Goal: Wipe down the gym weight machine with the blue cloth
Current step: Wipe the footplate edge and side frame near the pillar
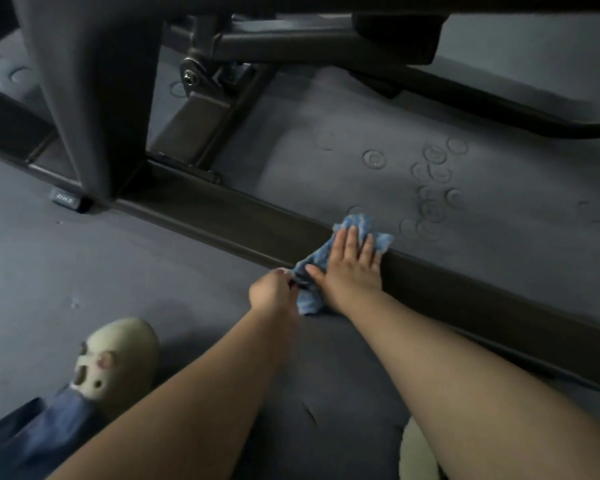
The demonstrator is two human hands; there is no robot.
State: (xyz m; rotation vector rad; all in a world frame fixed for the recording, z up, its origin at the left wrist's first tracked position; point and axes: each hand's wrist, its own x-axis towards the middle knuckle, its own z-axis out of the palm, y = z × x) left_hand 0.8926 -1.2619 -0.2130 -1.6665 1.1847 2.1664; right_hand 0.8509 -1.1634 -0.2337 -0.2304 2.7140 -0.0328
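Grey rubber floor (343, 126) fills the dim view, stamped with round ring marks (430, 188) beyond a dark steel bar (222, 220) that runs low across it from upper left to lower right. That bar is the base of the machine (94, 81), whose thick upright post rises at the upper left, with a bolted bracket (201, 77) and further frame tubes behind it.

A blue cloth (357, 230) is draped over the bar's top edge and hangs down its near face to the floor. The right hand (350, 268) lies flat on it, fingers straight and slightly spread, pressing the cloth against the bar. The left hand (272, 289), just beside the right thumb, pinches the cloth's lower edge between curled fingers.

Both bare forearms reach in from the bottom. A pale clog (118, 362) with small charms sits on the floor at lower left, above a blue trouser leg (32, 441); part of a second pale shoe (416, 455) shows at the bottom edge.
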